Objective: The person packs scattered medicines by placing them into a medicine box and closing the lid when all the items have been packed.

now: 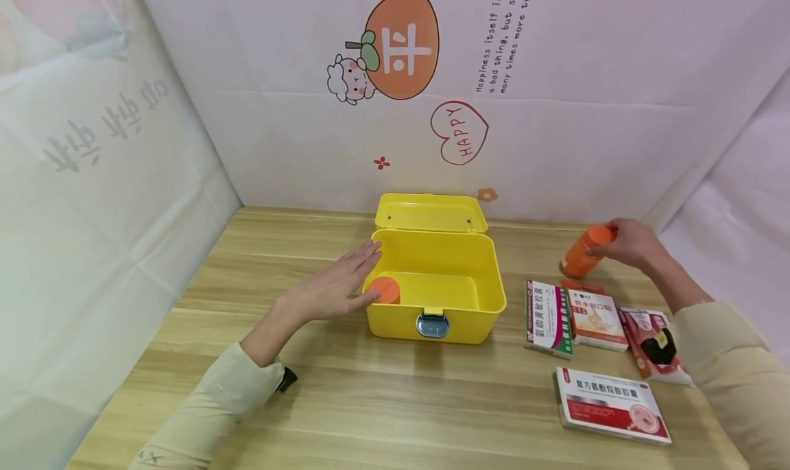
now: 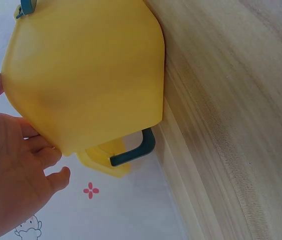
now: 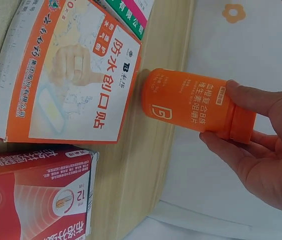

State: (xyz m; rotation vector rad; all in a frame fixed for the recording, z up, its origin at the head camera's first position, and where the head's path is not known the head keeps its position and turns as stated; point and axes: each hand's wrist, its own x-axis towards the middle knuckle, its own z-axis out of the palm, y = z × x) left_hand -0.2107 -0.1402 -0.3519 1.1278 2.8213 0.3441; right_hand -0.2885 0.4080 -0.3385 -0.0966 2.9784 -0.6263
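Note:
On the table stands a yellow box (image 1: 435, 326) with its lid (image 1: 432, 213) tipped back and a metal latch in front. My left hand (image 1: 330, 285) lies at the box's left rim, fingers fairly straight; in the left wrist view the hand (image 2: 18, 170) is against the rim. Inside the left front corner, an orange round cap (image 1: 385, 290) shows; what is under it is hidden. Over at the right, my right hand (image 1: 632, 242) grips an orange vitamin bottle (image 1: 579, 259) around its cap. The right wrist view shows the bottle (image 3: 185, 102) tilted, its base near or on the table.
Right of the box lie a white-and-green medicine box (image 1: 546, 319), a waterproof plaster box (image 1: 595, 321), and a red-and-white packet (image 1: 657, 346) partly behind the right sleeve. Closer to me is a red-and-white capsule box (image 1: 611, 405). A printed cloth (image 1: 296, 147) hangs behind the table.

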